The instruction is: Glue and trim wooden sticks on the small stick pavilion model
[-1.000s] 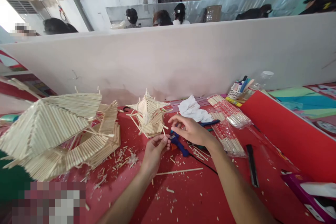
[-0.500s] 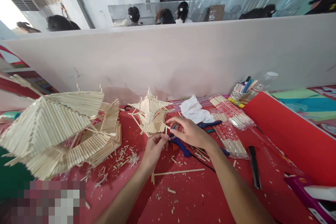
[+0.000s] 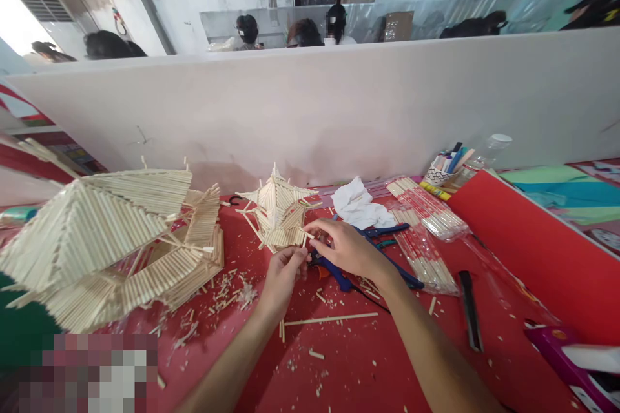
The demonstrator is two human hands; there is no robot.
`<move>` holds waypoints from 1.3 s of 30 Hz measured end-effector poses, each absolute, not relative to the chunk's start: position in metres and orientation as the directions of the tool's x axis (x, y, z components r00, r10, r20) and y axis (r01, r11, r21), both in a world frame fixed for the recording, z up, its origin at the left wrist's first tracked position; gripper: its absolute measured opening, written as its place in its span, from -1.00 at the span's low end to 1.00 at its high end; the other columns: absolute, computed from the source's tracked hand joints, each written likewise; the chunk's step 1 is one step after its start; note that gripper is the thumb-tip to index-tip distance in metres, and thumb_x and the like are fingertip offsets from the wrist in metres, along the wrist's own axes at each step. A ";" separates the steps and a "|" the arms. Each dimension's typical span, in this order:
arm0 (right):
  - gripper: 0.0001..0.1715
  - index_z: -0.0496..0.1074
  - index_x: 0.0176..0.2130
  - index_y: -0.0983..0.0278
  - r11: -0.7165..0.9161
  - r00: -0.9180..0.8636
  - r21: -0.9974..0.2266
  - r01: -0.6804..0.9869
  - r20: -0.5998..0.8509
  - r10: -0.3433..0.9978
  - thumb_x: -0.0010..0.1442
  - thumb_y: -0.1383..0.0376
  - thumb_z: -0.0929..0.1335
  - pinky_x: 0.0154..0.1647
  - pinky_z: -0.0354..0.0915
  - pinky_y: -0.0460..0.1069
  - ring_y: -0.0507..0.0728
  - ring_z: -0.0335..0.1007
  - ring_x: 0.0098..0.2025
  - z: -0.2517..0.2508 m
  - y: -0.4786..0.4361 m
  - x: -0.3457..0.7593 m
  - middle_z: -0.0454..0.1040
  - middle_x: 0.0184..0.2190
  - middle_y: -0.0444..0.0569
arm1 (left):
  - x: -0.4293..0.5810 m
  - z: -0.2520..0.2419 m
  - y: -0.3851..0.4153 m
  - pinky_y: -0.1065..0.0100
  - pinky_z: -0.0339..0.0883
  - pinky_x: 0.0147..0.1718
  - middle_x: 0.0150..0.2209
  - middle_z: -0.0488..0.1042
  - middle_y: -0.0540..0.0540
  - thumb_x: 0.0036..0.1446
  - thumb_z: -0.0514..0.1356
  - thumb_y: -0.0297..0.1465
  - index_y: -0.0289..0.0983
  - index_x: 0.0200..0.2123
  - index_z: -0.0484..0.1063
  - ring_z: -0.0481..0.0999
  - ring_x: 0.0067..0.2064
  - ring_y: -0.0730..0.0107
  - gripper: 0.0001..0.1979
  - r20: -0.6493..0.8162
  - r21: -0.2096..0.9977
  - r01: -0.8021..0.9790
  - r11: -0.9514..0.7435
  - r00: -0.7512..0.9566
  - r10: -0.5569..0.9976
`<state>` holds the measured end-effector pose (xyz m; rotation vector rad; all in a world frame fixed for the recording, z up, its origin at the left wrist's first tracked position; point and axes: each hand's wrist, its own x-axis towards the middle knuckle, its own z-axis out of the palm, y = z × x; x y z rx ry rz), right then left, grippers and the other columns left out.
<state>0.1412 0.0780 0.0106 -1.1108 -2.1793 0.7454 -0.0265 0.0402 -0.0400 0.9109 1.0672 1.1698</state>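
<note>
Both forearms are drawing in toward the middle of the red counter (image 3: 368, 368). Compared with a second ago, the left hand (image 3: 283, 274) and right hand (image 3: 346, 248) are sitting higher and closer together, right against the lower edge of the small stick model (image 3: 278, 210). The model is standing mid-counter, just in front of the white partition (image 3: 339, 103). The right fingers (image 3: 312, 227) are pinching a short stick (image 3: 306, 235) that is touching the model's rim. The left fingers (image 3: 296, 257) are bunching closed just beneath it, and whether they are gripping anything is not showing. The work is narrowing from open handling to fine placing at that rim.

Room is getting tight on three sides:
- The partition is closing off the back.
- The big stick house (image 3: 106, 239) is crowding the left, with its eave reaching near the small model.
- The red roll (image 3: 533, 251) is walling in the right, with packets of sticks (image 3: 426, 219) lying between it and the right wrist.
- The white cloth (image 3: 361, 206) is sitting just behind the right hand.
- The blue glue gun (image 3: 335, 272) is lying directly under the hands — its cord is trailing toward the forearm.
- A long stick (image 3: 329, 319) and scattered offcuts (image 3: 227, 290) are littering the near counter.

Only the strip toward the person is staying open.
</note>
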 end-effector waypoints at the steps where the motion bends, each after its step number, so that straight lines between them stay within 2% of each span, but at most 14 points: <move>1: -0.66 0.47 0.06 0.13 0.499 -0.487 -0.698 0.514 0.242 0.839 0.30 0.34 0.34 -0.13 0.36 0.01 0.09 0.49 -0.20 0.010 0.078 0.141 0.59 -0.09 -0.07 | -0.027 -0.040 0.040 0.45 0.08 -0.51 -0.62 0.31 0.04 0.01 0.33 -0.10 -0.32 -0.51 0.48 0.21 -0.55 0.53 -0.63 -0.163 0.952 -0.252 0.172 0.055 0.985; 9: -0.66 0.47 0.06 0.15 0.483 -0.471 -0.726 0.490 0.247 0.847 0.30 0.35 0.34 -0.16 0.35 -0.01 0.07 0.49 -0.23 0.009 0.078 0.141 0.61 -0.14 -0.08 | -0.026 -0.043 0.040 0.45 0.09 -0.50 -0.60 0.33 0.03 0.03 0.32 -0.14 -0.31 -0.50 0.49 0.23 -0.54 0.53 -0.67 -0.160 0.953 -0.255 0.162 0.026 0.987; 24: -0.77 0.52 -0.05 0.18 0.477 -0.467 -0.701 0.530 0.228 0.854 0.31 0.33 0.33 -0.21 0.32 -0.01 0.07 0.49 -0.28 0.012 0.077 0.139 0.62 -0.20 -0.08 | -0.023 -0.038 0.038 0.43 0.05 -0.52 -0.62 0.27 0.05 0.02 0.33 -0.09 -0.31 -0.54 0.45 0.19 -0.55 0.52 -0.62 -0.170 0.952 -0.257 0.166 0.006 0.985; 29: -0.79 0.51 -0.08 0.19 0.482 -0.467 -0.696 0.532 0.234 0.853 0.31 0.33 0.34 -0.21 0.32 -0.02 0.07 0.49 -0.27 0.013 0.077 0.139 0.62 -0.18 -0.09 | -0.022 -0.035 0.037 0.43 0.09 -0.51 -0.61 0.28 0.05 -0.01 0.34 -0.08 -0.30 -0.53 0.45 0.20 -0.54 0.52 -0.62 -0.191 0.944 -0.272 0.186 0.009 0.982; 39: -0.70 0.48 0.03 0.13 0.470 -0.474 -0.721 0.508 0.221 0.852 0.31 0.32 0.33 -0.10 0.38 0.03 0.12 0.52 -0.13 0.012 0.077 0.145 0.60 -0.07 -0.06 | -0.023 -0.029 0.034 0.45 0.11 -0.51 -0.54 0.33 0.02 -0.06 0.39 -0.12 -0.31 -0.48 0.47 0.23 -0.52 0.53 -0.64 -0.217 0.912 -0.343 0.224 0.060 0.974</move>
